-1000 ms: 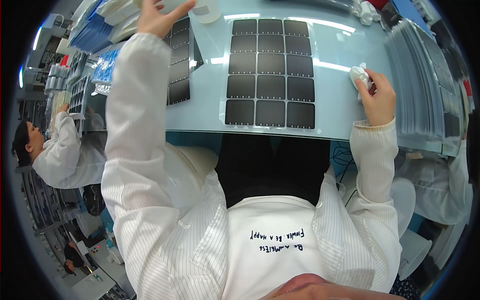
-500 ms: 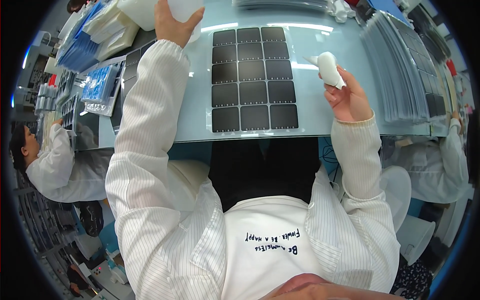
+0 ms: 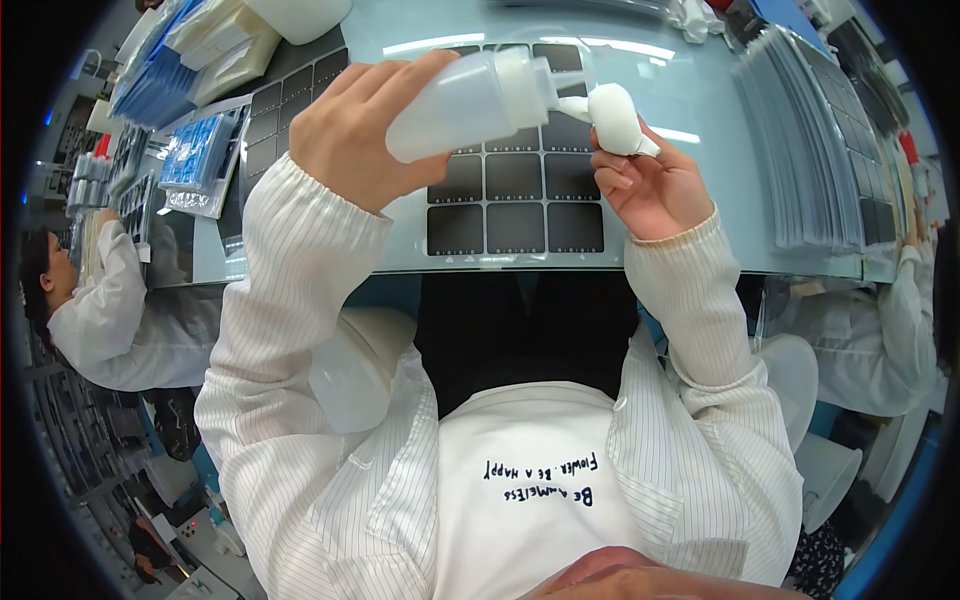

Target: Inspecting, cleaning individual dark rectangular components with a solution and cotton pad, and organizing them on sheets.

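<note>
My left hand [image 3: 345, 135] is wrapped round a translucent white squeeze bottle [image 3: 450, 108], tipped nearly level with its nozzle pointing right. The nozzle tip is close to a white wad of soft cloth [image 3: 612, 118]; whether they touch I cannot tell. Pinched in the fingers of my right hand [image 3: 660, 195], the wad has a rounded top and twisted ends. Beneath both hands, a sheet of dark rounded-square panels [image 3: 515, 178] lies on the glass tabletop [image 3: 400, 245]. The bottle and my hands hide part of its upper rows.
A tall stack of clear-sleeved sheets [image 3: 795, 150] stands at the right. On the left lie blue packets [image 3: 200, 160], more dark panels [image 3: 265, 125] and piled plastic sleeves [image 3: 215, 45]. A white container [image 3: 300, 15] is at the far left. Co-workers sit at both sides, one in a white coat [image 3: 115, 320].
My left hand has come down and right from the far side with the bottle, now tipped sideways. My right hand has moved left with the cloth wad to meet the nozzle.
</note>
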Action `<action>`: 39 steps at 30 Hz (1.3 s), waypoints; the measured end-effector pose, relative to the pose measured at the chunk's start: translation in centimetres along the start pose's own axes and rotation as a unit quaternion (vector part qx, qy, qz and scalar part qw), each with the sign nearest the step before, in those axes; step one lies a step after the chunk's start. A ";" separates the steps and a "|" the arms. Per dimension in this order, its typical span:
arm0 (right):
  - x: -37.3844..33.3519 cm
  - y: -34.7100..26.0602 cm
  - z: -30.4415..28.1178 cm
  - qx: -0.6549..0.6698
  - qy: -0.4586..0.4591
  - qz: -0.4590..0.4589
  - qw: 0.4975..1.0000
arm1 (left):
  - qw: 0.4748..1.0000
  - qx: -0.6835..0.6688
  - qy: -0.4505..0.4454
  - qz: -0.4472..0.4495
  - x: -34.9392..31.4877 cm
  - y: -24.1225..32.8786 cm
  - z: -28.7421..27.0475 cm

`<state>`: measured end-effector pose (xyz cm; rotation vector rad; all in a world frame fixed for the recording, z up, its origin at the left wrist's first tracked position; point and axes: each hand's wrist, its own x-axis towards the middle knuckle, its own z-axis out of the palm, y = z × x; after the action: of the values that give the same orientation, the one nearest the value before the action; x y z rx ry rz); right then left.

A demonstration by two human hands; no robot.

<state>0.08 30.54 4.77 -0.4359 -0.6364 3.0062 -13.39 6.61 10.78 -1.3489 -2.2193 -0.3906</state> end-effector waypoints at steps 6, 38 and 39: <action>0.3 0.4 -0.3 -0.018 -0.013 0.014 1.000 | 0.998 0.027 -0.049 0.023 -0.2 0.0 0.1; 0.9 0.8 -0.9 -0.057 0.010 0.028 0.998 | 0.988 0.116 -0.057 0.090 1.8 -0.4 -0.9; 0.9 0.8 -0.8 -0.058 0.010 0.028 0.998 | 0.986 0.125 -0.059 0.090 1.8 -0.5 -0.9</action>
<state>-0.51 30.23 3.49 -0.4956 -0.8128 3.0244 -14.25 7.31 12.54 -1.4498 -2.1308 0.0330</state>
